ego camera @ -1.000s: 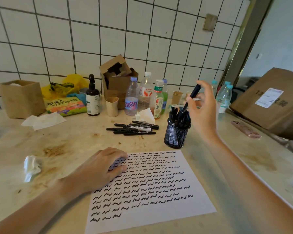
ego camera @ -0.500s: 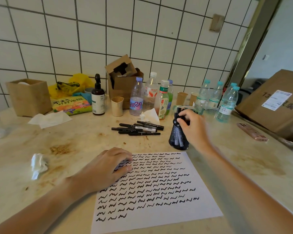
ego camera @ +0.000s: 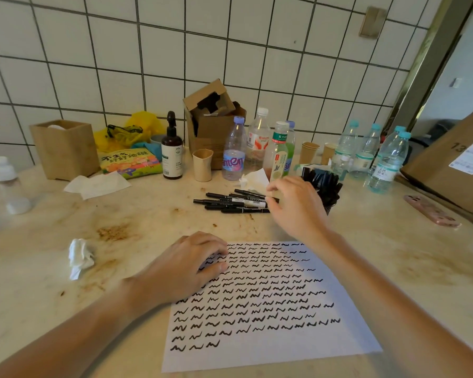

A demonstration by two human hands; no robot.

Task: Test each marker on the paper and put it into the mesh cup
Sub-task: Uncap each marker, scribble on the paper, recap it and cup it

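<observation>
A white paper (ego camera: 271,347) covered in rows of black squiggles lies at the front of the table. My left hand (ego camera: 186,268) rests flat on its upper left corner. Several black markers (ego camera: 235,203) lie in a loose pile behind the paper. My right hand (ego camera: 295,208) hovers at the right end of that pile, fingers spread and reaching toward the markers, holding nothing. The black mesh cup (ego camera: 325,186), full of markers, stands just behind and right of my right hand, partly hidden by it.
Bottles (ego camera: 234,151), paper cups (ego camera: 202,165), a pump bottle (ego camera: 171,148) and cardboard boxes (ego camera: 213,124) line the tiled wall. A crumpled tissue (ego camera: 79,257) lies left of the paper. A pink phone (ego camera: 432,211) and a large carton (ego camera: 453,162) sit at the right.
My right hand dropped a marker into the mesh cup, let go, and moved left to the pile of loose markers. My left hand stayed on the paper.
</observation>
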